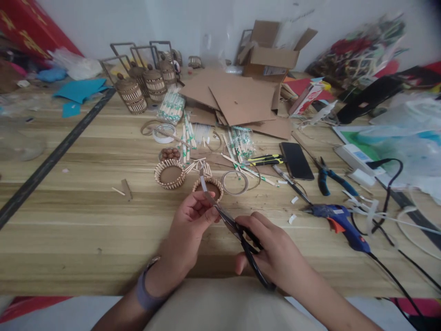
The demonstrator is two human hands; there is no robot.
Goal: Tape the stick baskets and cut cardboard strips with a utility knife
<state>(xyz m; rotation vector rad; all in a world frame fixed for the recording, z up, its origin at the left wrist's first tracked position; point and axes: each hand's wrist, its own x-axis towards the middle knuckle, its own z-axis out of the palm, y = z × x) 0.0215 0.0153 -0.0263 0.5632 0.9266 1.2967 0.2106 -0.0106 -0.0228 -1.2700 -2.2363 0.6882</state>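
The left hand (189,223) pinches the strip (203,184) between thumb and fingers, its long axis extending forward from the fingertips, toward which the scissors (237,230), gripped by the right hand (277,248), point.

Head view only, close above and behind left hand (188,227) and right hand (275,250), facing forward-down, white wall (138,18) beyond them.

Glue gun (344,225) right of scissors (252,261)

This looks like a craft workshop — glue gun (344,223) at four o'clock, pliers (324,169) at three, cardboard (246,102) at twelve, baskets (132,95) at ten.
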